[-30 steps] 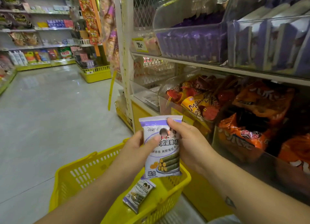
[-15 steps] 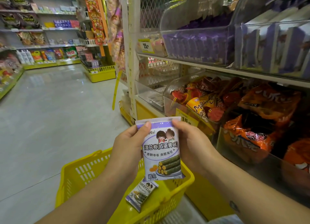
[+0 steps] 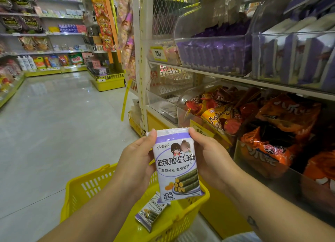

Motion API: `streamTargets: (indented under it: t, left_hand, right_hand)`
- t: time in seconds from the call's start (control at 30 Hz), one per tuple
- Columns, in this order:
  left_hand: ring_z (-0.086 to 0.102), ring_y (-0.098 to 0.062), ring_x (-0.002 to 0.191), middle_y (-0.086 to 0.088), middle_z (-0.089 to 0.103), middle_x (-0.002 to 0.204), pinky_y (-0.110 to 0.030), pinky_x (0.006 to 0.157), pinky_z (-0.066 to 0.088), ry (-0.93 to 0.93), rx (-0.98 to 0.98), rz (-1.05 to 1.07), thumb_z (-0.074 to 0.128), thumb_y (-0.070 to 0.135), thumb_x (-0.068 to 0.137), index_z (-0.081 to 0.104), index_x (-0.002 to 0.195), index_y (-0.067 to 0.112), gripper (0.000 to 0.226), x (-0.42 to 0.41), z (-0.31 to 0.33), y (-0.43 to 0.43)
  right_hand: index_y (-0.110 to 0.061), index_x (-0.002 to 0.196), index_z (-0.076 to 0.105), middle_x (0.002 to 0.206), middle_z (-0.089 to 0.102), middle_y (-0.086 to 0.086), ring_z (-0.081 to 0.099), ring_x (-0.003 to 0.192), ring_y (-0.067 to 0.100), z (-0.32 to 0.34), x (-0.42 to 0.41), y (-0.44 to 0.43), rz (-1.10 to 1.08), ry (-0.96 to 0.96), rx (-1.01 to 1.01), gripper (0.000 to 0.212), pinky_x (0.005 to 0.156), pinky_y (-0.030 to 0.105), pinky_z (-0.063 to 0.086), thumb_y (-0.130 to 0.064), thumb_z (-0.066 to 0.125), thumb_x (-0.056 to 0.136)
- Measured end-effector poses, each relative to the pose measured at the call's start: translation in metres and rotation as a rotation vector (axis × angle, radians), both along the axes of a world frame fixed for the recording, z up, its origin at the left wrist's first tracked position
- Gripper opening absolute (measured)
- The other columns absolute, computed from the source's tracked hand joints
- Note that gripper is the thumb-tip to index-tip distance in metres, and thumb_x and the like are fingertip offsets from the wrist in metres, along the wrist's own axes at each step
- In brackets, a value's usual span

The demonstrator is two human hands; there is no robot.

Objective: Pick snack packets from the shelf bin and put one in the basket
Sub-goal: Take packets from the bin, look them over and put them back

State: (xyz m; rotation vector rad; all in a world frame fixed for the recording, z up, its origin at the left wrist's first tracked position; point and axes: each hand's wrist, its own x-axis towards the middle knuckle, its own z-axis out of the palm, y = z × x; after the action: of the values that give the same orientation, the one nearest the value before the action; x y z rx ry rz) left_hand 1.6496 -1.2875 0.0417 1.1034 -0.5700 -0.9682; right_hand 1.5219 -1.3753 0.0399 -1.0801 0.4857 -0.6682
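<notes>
A white and purple snack packet (image 3: 176, 166) with seaweed rolls printed on it stands upright in front of me, face towards the camera. My left hand (image 3: 136, 162) grips its left edge and my right hand (image 3: 208, 154) grips its right edge, thumbs near the top corners. Below the packet hangs a yellow basket (image 3: 87, 189). A second, similar packet (image 3: 148, 215) lies flat on the basket's bottom. A clear shelf bin (image 3: 213, 55) on the upper shelf holds several purple packets.
Shelving runs along my right: a second clear bin of white and purple packets (image 3: 293, 60) above, bins of orange and red snack bags (image 3: 272, 133) below. The tiled aisle floor (image 3: 54, 114) opens to the left, with more shelves (image 3: 41, 42) at the far end.
Both hands have raised the packet a little and turned its face fully towards me. My left thumb has slid from the packet's front to its top left corner.
</notes>
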Motion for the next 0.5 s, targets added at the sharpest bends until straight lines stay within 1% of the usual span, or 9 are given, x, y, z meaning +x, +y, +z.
streamTargets:
  t: [0.07, 0.13, 0.2, 0.27, 0.33, 0.4, 0.43, 0.5]
  left_hand:
    - [0.074, -0.018, 0.083, -0.014, 0.075, 0.098, -0.033, 0.065, 0.061, 0.039, 0.01, -0.011, 0.058, 0.039, 0.084, 0.067, 0.106, 0.005, 0.042, 0.001, 0.001, 0.0]
    - [0.074, -0.017, 0.082, -0.014, 0.076, 0.097, -0.032, 0.061, 0.06, 0.07, 0.038, 0.002, 0.054, 0.036, 0.092, 0.066, 0.107, 0.004, 0.037, 0.002, 0.001, 0.0]
    - [0.074, -0.017, 0.081, -0.014, 0.076, 0.097, -0.034, 0.061, 0.061, 0.103, 0.057, 0.025, 0.051, 0.034, 0.096, 0.065, 0.108, 0.003, 0.036, 0.004, 0.003, 0.001]
    - [0.074, -0.02, 0.083, -0.015, 0.075, 0.099, -0.038, 0.066, 0.062, 0.149, 0.057, 0.047, 0.051, 0.034, 0.096, 0.065, 0.109, 0.004, 0.036, 0.008, 0.005, 0.001]
    - [0.073, -0.024, 0.091, -0.015, 0.074, 0.103, -0.044, 0.073, 0.061, 0.182, 0.063, 0.058, 0.052, 0.036, 0.095, 0.064, 0.111, 0.004, 0.037, 0.012, 0.007, 0.001]
    - [0.071, -0.027, 0.099, -0.015, 0.074, 0.106, -0.047, 0.078, 0.058, 0.207, 0.071, 0.046, 0.052, 0.037, 0.095, 0.064, 0.113, 0.005, 0.038, 0.015, 0.008, 0.001]
    - [0.071, -0.027, 0.1, -0.014, 0.074, 0.106, -0.046, 0.078, 0.058, 0.208, 0.072, 0.027, 0.051, 0.038, 0.096, 0.064, 0.113, 0.006, 0.038, 0.016, 0.007, 0.001]
    - [0.074, -0.022, 0.091, -0.01, 0.075, 0.105, -0.041, 0.07, 0.06, 0.176, 0.089, -0.053, 0.05, 0.04, 0.095, 0.067, 0.109, 0.011, 0.037, 0.017, 0.007, 0.002]
  right_hand:
    - [-0.007, 0.101, 0.074, 0.108, 0.071, 0.02, 0.068, 0.102, 0.032, 0.0, -0.002, -0.002, 0.038, 0.007, 0.021, 0.045, 0.086, 0.043, 0.054, -0.041, 0.051, 0.083]
    - [-0.009, 0.103, 0.074, 0.111, 0.071, 0.017, 0.066, 0.107, 0.03, -0.001, -0.004, -0.004, 0.06, 0.043, -0.021, 0.047, 0.092, 0.044, 0.051, -0.044, 0.049, 0.084]
    - [-0.013, 0.108, 0.072, 0.113, 0.071, 0.012, 0.064, 0.112, 0.027, 0.0, -0.008, -0.005, 0.092, 0.139, -0.149, 0.047, 0.099, 0.047, 0.048, -0.048, 0.049, 0.085]
    - [-0.012, 0.114, 0.068, 0.114, 0.071, 0.009, 0.065, 0.11, 0.025, 0.001, -0.012, -0.003, 0.164, 0.23, -0.26, 0.045, 0.098, 0.044, 0.05, -0.044, 0.056, 0.084]
    - [-0.009, 0.116, 0.066, 0.113, 0.071, 0.009, 0.067, 0.107, 0.025, 0.003, -0.016, -0.001, 0.223, 0.268, -0.273, 0.043, 0.094, 0.041, 0.054, -0.035, 0.06, 0.083]
    - [-0.004, 0.118, 0.064, 0.113, 0.071, 0.011, 0.065, 0.109, 0.03, 0.004, -0.018, 0.001, 0.232, 0.291, -0.27, 0.039, 0.091, 0.04, 0.055, -0.028, 0.058, 0.088]
    - [-0.002, 0.118, 0.063, 0.113, 0.071, 0.013, 0.065, 0.109, 0.032, 0.004, -0.018, 0.002, 0.216, 0.3, -0.268, 0.038, 0.091, 0.041, 0.055, -0.027, 0.056, 0.09]
    - [0.0, 0.116, 0.063, 0.112, 0.07, 0.017, 0.065, 0.107, 0.035, 0.004, -0.017, 0.002, 0.17, 0.296, -0.244, 0.038, 0.093, 0.045, 0.053, -0.027, 0.055, 0.09]
